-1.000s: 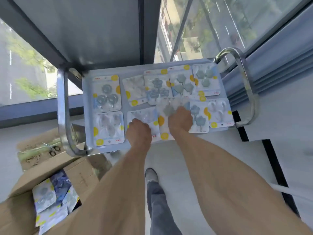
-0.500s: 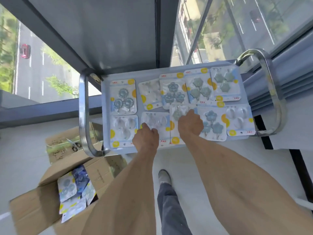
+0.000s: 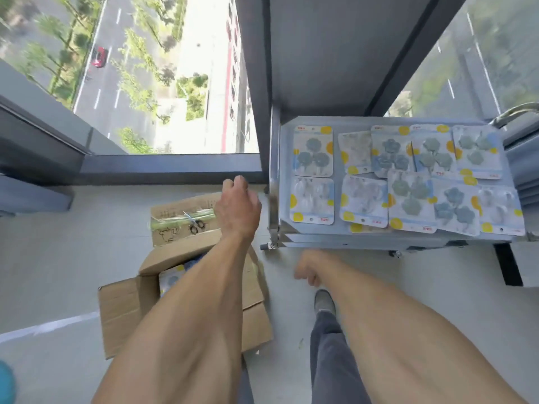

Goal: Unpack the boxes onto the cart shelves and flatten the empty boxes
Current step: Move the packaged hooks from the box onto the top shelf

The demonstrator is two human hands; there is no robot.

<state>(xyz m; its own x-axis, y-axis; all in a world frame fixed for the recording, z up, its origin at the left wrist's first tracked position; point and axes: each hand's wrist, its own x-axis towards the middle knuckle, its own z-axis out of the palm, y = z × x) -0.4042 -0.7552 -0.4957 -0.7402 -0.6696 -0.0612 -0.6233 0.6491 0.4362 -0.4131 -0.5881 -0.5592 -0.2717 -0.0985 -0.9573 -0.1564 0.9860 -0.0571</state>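
The grey cart's top shelf (image 3: 284, 170) at the right carries several blister packs of flower-shaped hooks (image 3: 411, 193) laid in two rows. On the floor at the left stands an open cardboard box (image 3: 125, 310) with more packs (image 3: 170, 279) inside, partly hidden by my left forearm. My left hand (image 3: 237, 209) hangs empty above the box area, left of the cart, fingers loosely curled. My right hand (image 3: 306, 269) is below the cart's front edge, loosely curled, holding nothing.
A flattened cardboard piece (image 3: 175, 220) with scissors (image 3: 197, 225) on it lies behind the open box. A window frame (image 3: 169, 167) and a dark pillar (image 3: 329, 53) stand beyond. My shoe (image 3: 323, 300) and trouser leg are on the floor below the cart.
Both hands have left the packs on the cart shelf. My left hand moved left over the boxes, my right hand dropped below the shelf, and the view swung left.
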